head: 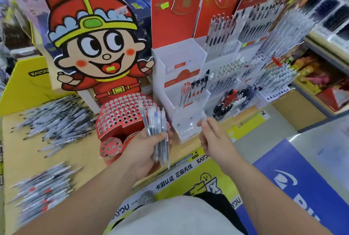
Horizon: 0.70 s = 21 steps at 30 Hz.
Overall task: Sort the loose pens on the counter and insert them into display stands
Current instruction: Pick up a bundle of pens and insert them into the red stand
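Left hand [145, 151] is gripping a bundle of slim clear-plastic pens [157, 132], fingers wrapped round mid-barrel, at 6 o'clock of the red cardboard stand with round holes [120, 114]

Right hand [213, 136] is pinching what looks like a single clear pen [203, 116] between thumb and fingertips (blurred, so only fairly sure). It is hovering at the lowest tier of the white tiered acrylic display stand [181, 76], at 3 o'clock of the bundle

Loose grey-white pens are lying on the tan counter [79, 157]: big heap [56, 121] at 9 o'clock of the red stand, smaller heap [43, 193] at 7 o'clock

Handling, my read: pens are looking light, stiff and smooth, so the bundle is liable to slide out of a slack wrap; mid-barrel is the right hold. The single pen is best pinched at the upper barrel, leaving the lower end free for the slot
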{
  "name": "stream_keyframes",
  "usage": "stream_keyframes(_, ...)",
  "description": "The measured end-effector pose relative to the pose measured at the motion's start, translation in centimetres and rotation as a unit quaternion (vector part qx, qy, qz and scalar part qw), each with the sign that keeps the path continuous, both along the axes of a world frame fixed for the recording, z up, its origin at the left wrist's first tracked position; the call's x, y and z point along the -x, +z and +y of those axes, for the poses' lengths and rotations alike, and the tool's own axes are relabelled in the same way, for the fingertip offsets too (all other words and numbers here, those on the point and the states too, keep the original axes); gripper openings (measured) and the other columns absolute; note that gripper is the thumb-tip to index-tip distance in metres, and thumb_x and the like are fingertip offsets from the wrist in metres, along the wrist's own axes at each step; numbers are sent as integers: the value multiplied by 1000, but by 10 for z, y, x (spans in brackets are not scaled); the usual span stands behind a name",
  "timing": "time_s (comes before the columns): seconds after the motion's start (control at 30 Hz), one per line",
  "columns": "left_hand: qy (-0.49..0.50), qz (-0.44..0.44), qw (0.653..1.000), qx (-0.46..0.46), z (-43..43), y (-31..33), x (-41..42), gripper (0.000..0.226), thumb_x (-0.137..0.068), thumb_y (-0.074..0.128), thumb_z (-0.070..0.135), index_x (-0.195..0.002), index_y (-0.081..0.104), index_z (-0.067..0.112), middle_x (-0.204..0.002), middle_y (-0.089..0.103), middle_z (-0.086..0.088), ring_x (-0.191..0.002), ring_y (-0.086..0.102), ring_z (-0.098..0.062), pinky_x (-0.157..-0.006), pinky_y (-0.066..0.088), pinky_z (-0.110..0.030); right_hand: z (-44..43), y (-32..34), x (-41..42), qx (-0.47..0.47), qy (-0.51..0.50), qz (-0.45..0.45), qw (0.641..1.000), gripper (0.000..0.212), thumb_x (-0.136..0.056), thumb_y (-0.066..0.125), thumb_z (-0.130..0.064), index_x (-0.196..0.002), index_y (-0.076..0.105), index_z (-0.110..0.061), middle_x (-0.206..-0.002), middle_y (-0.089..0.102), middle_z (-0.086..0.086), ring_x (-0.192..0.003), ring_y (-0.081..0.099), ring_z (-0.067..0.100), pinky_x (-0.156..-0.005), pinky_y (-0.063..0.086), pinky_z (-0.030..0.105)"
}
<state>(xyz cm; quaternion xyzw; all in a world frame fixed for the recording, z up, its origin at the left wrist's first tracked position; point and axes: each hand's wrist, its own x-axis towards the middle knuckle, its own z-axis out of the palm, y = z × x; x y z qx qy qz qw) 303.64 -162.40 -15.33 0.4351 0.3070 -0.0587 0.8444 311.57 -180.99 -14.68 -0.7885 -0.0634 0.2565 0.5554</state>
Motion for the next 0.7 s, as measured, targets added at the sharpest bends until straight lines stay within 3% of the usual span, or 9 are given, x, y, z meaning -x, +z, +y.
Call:
stream_keyframes(0.1,25,9,1000,14,5,1,-1,24,-97,54,-2,-115,65,11,-96,70,-16,-71,67,-20,-58,58,-30,-7,-16,-16,87,14,-89,992,26,-107,40,-34,-96,63,-29,-91,58,-3,-86,53,12,-74,40,25)
stream_keyframes(0.17,39,8,999,9,6,3,-6,23,-97,55,-1,-113,66,12,-97,69,-17,-73,67,-21,-60,58,-32,-9,-26,-33,157,48,-168,972,29,-106,40,-35,-98,66,-24,-100,62,2,-100,53,14,-81,42,30)
stream_keyframes(0.27,76,17,997,-14,4,2,-15,23,-98,55,-1,-111,67,14,-90,72,-13,-79,66,-23,-70,53,-38,-5,-36,-61,197,97,-192,957,46,-104,36,-45,-96,62,-7,-91,59,9,-89,54,21,-77,45,39)
stream_keyframes(0.4,156,50,986,-22,-7,-1,-22,28,-96,59,0,-120,64,14,-91,72,-14,-89,65,-30,-76,47,-43,3,-36,-89,142,141,-173,964,39,-104,48,-38,-80,54,-8,-68,49,4,-58,45,10,-53,31,26)
stream_keyframes(0.5,204,74,975,-41,-15,-5,-29,28,-95,60,1,-122,64,11,-91,70,-14,-89,66,-30,-79,47,-47,3,-44,-111,117,162,-178,963,33,-99,61,-33,-86,68,-4,-72,62,8,-64,54,11,-56,38,28)
stream_keyframes(0.6,263,98,959,-49,-26,-11,-35,28,-95,63,3,-122,65,9,-97,70,-15,-95,66,-31,-92,49,-51,4,-57,-127,111,204,-202,951,17,-95,69,-24,-90,75,-8,-74,63,-14,-74,59,-10,-61,39,6)
stream_keyframes(0.7,296,112,947,-57,-41,-14,-35,26,-96,61,5,-121,66,11,-93,74,-13,-87,69,-26,-83,49,-47,6,-70,-138,113,260,-232,931,8,-91,73,-21,-95,78,-16,-83,67,-15,-69,58,-7,-64,37,1)
